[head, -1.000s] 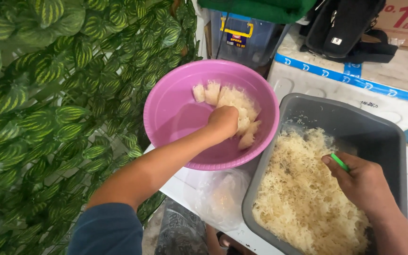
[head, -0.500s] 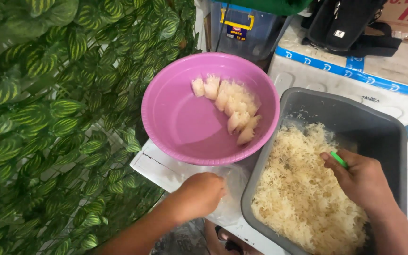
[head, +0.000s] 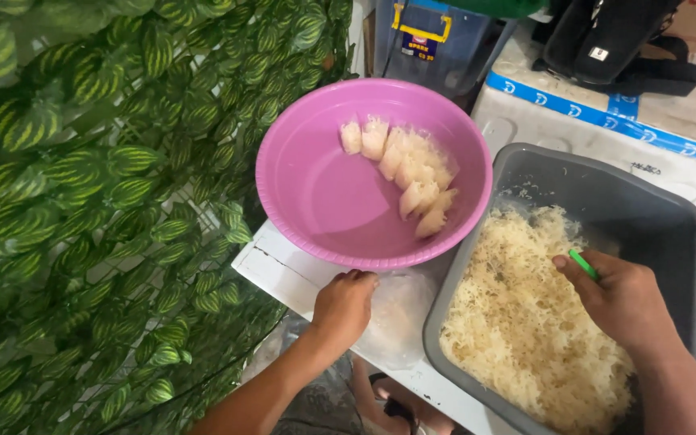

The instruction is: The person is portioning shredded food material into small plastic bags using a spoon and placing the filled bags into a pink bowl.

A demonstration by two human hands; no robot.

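Observation:
My left hand (head: 344, 310) rests at the near edge of the white table, fingers curled on a clear plastic bag (head: 400, 314) just below the pink basin (head: 372, 173). The basin holds several small filled clear packets (head: 404, 173) along its right side. My right hand (head: 618, 298) is inside the grey tub (head: 606, 189), closed on a green utensil handle (head: 583, 264) whose lower end is hidden in the heap of pale shredded food (head: 517, 322).
A wall of artificial green leaves (head: 98, 185) fills the left. The white table surface (head: 283, 270) carries both containers. Behind stand a blue-grey box with a yellow handle (head: 432, 40), a black bag (head: 606, 40) and a blue-striped white lid (head: 606, 113).
My left hand left the pink basin, where it was among the packets, and came down to the plastic bag at the table's near edge. My right hand stayed in the tub.

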